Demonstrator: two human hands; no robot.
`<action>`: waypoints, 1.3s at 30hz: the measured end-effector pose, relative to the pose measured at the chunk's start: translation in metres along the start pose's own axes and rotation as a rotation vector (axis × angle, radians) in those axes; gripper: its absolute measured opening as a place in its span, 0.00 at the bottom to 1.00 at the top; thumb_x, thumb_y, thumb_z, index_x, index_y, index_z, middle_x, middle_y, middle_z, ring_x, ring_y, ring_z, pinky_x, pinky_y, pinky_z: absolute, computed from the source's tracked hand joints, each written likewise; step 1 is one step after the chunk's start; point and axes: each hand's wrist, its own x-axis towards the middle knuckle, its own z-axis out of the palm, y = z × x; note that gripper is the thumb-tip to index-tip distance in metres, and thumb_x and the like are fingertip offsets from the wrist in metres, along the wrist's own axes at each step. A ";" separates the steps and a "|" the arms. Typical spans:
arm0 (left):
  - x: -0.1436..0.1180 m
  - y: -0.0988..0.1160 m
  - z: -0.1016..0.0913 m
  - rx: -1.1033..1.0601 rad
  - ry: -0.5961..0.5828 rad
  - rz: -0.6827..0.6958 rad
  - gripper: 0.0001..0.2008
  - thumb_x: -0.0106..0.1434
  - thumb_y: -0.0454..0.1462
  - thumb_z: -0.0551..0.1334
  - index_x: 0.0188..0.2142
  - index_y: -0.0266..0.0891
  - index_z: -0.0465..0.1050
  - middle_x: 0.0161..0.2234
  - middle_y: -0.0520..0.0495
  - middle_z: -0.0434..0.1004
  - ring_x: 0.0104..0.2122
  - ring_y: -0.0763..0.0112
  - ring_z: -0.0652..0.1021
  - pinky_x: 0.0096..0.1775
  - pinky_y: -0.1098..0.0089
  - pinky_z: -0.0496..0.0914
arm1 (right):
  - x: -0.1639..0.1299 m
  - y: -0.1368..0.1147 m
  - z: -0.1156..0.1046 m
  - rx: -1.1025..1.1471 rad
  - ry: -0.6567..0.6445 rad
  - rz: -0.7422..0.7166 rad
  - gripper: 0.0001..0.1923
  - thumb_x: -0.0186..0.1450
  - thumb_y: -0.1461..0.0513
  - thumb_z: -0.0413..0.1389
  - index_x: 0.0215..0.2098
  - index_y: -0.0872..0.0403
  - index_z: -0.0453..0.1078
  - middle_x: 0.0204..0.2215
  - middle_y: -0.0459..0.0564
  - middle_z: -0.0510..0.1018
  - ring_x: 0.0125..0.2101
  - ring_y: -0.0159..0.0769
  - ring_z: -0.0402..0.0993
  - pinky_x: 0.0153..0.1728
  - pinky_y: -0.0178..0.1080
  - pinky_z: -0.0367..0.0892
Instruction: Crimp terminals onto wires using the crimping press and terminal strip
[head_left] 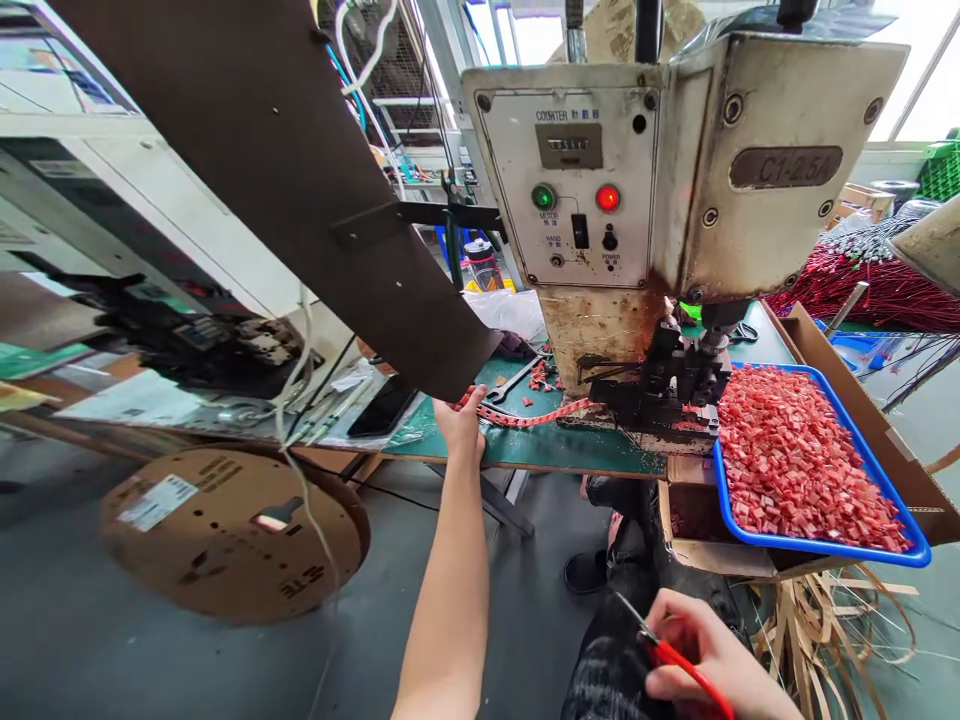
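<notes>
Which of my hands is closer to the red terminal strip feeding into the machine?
Left. The left hand is up at the table edge, touching the red terminal strip at its left end. The right hand is low by the lap, holding red-handled cutters, well below the strip.

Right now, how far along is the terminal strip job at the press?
Done: blue tray heaped with red pieces. In hand: left hand holds the red strip at the table edge, which runs toward the press; right hand grips red-handled cutters. Left: that strip outside the press.
</notes>
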 end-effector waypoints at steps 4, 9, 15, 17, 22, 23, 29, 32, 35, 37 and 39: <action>-0.001 0.001 0.000 -0.034 0.008 -0.004 0.23 0.45 0.37 0.75 0.37 0.41 0.68 0.35 0.52 0.74 0.40 0.66 0.78 0.52 0.61 0.71 | 0.048 0.038 -0.007 0.007 -0.073 0.044 0.33 0.48 0.42 0.73 0.34 0.50 0.60 0.16 0.31 0.65 0.10 0.21 0.53 0.11 0.27 0.49; -0.001 0.000 0.000 -0.030 -0.001 -0.003 0.24 0.46 0.39 0.75 0.42 0.41 0.69 0.36 0.51 0.75 0.40 0.65 0.79 0.51 0.62 0.72 | 0.074 0.044 -0.015 0.077 -0.055 -0.025 0.33 0.49 0.42 0.73 0.32 0.50 0.58 0.14 0.31 0.65 0.09 0.21 0.54 0.10 0.28 0.50; 0.001 -0.002 -0.001 -0.049 -0.001 0.000 0.27 0.44 0.41 0.77 0.41 0.41 0.69 0.35 0.51 0.75 0.39 0.65 0.79 0.50 0.61 0.72 | 0.075 0.053 -0.019 0.074 0.001 -0.033 0.33 0.50 0.44 0.73 0.32 0.50 0.57 0.16 0.32 0.67 0.10 0.21 0.56 0.12 0.28 0.50; 0.001 -0.002 -0.001 -0.075 -0.007 -0.007 0.28 0.42 0.41 0.77 0.41 0.41 0.68 0.35 0.51 0.75 0.39 0.65 0.79 0.52 0.60 0.72 | 0.076 0.056 -0.020 0.077 0.001 -0.023 0.33 0.51 0.44 0.73 0.32 0.49 0.56 0.16 0.31 0.67 0.10 0.21 0.55 0.11 0.28 0.49; 0.001 -0.003 -0.001 -0.067 -0.019 0.003 0.29 0.42 0.41 0.77 0.41 0.41 0.68 0.36 0.51 0.74 0.42 0.62 0.79 0.54 0.59 0.70 | 0.077 0.056 -0.019 0.059 -0.017 -0.014 0.31 0.52 0.44 0.72 0.33 0.49 0.57 0.15 0.30 0.67 0.09 0.22 0.54 0.09 0.29 0.50; 0.001 -0.003 -0.001 -0.058 -0.022 0.005 0.28 0.42 0.41 0.76 0.41 0.41 0.69 0.35 0.51 0.74 0.43 0.62 0.79 0.54 0.59 0.70 | 0.077 0.056 -0.019 0.055 -0.014 -0.016 0.31 0.52 0.44 0.72 0.33 0.49 0.57 0.16 0.30 0.67 0.09 0.22 0.54 0.09 0.29 0.50; 0.001 -0.002 0.000 -0.063 -0.023 0.000 0.29 0.40 0.41 0.76 0.41 0.41 0.69 0.35 0.53 0.73 0.38 0.66 0.77 0.51 0.61 0.70 | 0.077 0.057 -0.019 0.016 0.022 0.001 0.32 0.52 0.44 0.72 0.34 0.49 0.56 0.18 0.31 0.68 0.11 0.21 0.55 0.10 0.28 0.51; 0.001 -0.002 0.000 -0.066 -0.022 0.009 0.30 0.40 0.41 0.77 0.42 0.41 0.69 0.35 0.52 0.73 0.38 0.66 0.77 0.51 0.61 0.71 | 0.079 0.061 -0.019 0.008 0.034 0.019 0.32 0.51 0.45 0.72 0.35 0.49 0.56 0.19 0.31 0.69 0.11 0.21 0.55 0.10 0.28 0.52; 0.000 -0.003 0.000 -0.058 -0.028 0.019 0.29 0.42 0.41 0.76 0.42 0.42 0.68 0.35 0.52 0.73 0.40 0.65 0.78 0.51 0.60 0.71 | 0.079 0.062 -0.020 0.005 0.039 0.033 0.33 0.50 0.45 0.73 0.35 0.49 0.57 0.19 0.31 0.70 0.10 0.21 0.55 0.09 0.28 0.51; 0.001 -0.003 0.000 -0.050 -0.029 0.019 0.28 0.42 0.41 0.76 0.41 0.42 0.68 0.35 0.52 0.73 0.40 0.64 0.78 0.51 0.60 0.71 | 0.079 0.062 -0.019 0.004 0.039 0.035 0.33 0.50 0.45 0.73 0.36 0.49 0.57 0.19 0.31 0.70 0.10 0.21 0.56 0.09 0.28 0.51; 0.001 -0.004 0.000 -0.043 -0.028 0.023 0.28 0.42 0.42 0.76 0.40 0.42 0.67 0.35 0.52 0.72 0.40 0.64 0.78 0.51 0.60 0.72 | 0.078 0.060 -0.019 0.005 0.037 0.030 0.32 0.51 0.45 0.72 0.36 0.49 0.57 0.19 0.31 0.70 0.10 0.21 0.56 0.09 0.28 0.52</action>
